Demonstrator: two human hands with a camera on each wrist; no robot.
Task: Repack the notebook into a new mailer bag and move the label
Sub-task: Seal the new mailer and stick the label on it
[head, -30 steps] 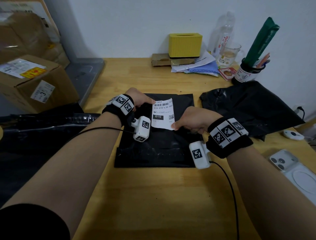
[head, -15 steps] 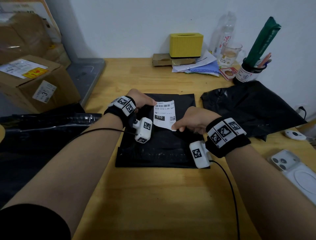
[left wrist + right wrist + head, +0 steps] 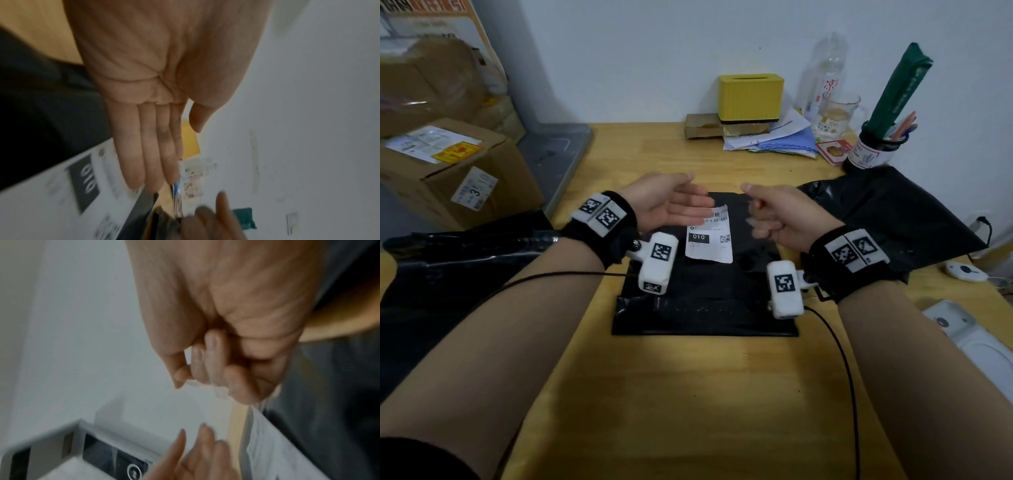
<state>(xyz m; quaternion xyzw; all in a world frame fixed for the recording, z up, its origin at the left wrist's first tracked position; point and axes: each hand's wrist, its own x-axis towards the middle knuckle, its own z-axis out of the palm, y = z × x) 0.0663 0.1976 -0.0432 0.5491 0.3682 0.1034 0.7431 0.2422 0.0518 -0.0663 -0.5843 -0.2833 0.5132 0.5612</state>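
A flat black mailer bag (image 3: pixel 705 294) lies on the wooden table (image 3: pixel 705 394) in front of me. A white label (image 3: pixel 709 241) (image 3: pixel 82 178) marked 010 lies flat on its upper half. My left hand (image 3: pixel 688 198) (image 3: pixel 152 146) hovers above the label's top left corner, palm turned inward, fingers straight, holding nothing. My right hand (image 3: pixel 753 205) (image 3: pixel 216 369) hovers above the bag's top right, its fingers curled into the palm with nothing clearly held. A second, crumpled black mailer bag (image 3: pixel 893 212) lies to the right. No notebook shows.
A cardboard box (image 3: pixel 448 171) and black plastic (image 3: pixel 465 253) sit on the left. Along the wall stand a yellow box (image 3: pixel 750 99), papers (image 3: pixel 774 137), a glass mug (image 3: pixel 839 116) and a pen cup (image 3: pixel 873 147). A phone (image 3: pixel 962 329) lies at the right edge.
Both hands have let go of the label and lifted off the bag. The label, held at its corners before, now lies flat on the bag.
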